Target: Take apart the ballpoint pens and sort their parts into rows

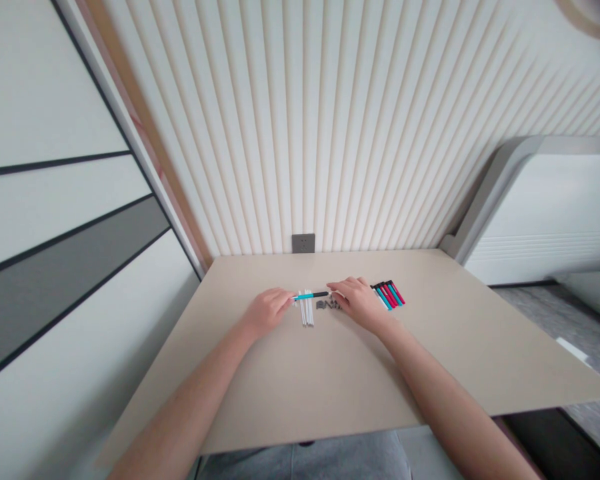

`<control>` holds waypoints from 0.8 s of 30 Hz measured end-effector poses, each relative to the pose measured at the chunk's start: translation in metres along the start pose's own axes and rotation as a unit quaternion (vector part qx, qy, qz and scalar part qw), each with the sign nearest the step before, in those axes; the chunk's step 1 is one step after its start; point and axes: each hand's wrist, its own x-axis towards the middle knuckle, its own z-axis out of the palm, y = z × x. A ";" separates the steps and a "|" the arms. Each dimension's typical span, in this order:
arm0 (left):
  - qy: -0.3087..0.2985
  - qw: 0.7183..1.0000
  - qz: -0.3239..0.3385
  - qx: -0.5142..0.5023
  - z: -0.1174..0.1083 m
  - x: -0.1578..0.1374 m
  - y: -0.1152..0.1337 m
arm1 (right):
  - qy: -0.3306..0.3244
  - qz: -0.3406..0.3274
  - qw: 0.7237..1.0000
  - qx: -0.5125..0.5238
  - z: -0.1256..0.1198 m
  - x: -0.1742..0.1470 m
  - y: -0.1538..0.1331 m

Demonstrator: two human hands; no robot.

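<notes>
The ribbed wall (300,133) is rising behind the beige table (305,387). Closer to its far edge than its near one, the left hand (270,310) is pinching a blue-and-black pen (313,295) by its blue end, fingers closed. The right hand (359,300) is curling at the dark end; whether it is gripping anything, I cannot tell. Coloured pens (391,293) are lying toward the far right corner, white rods (307,315) beneath the held pen, small dark pieces (321,305) beside them.
</notes>
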 end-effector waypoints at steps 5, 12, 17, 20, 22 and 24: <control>-0.026 0.999 0.025 -0.014 0.000 0.001 0.001 | -0.009 -0.025 0.996 0.086 0.002 -0.015 -0.011; -0.030 0.999 0.021 -0.022 -0.003 0.000 0.003 | 0.006 0.028 0.988 0.150 0.014 -0.014 -0.008; -0.012 1.000 0.028 -0.004 -0.002 -0.001 0.001 | 0.017 0.062 0.983 0.171 0.016 -0.013 -0.006; 0.006 0.999 0.034 0.014 -0.003 -0.001 0.001 | 0.023 0.076 0.981 0.177 0.016 -0.014 -0.008; 0.016 0.999 0.037 0.022 -0.005 0.000 0.001 | 0.015 0.074 0.979 0.190 0.016 -0.014 -0.009; 0.020 0.998 0.043 0.029 -0.006 0.000 0.002 | 0.009 0.065 0.979 0.195 0.015 -0.014 -0.010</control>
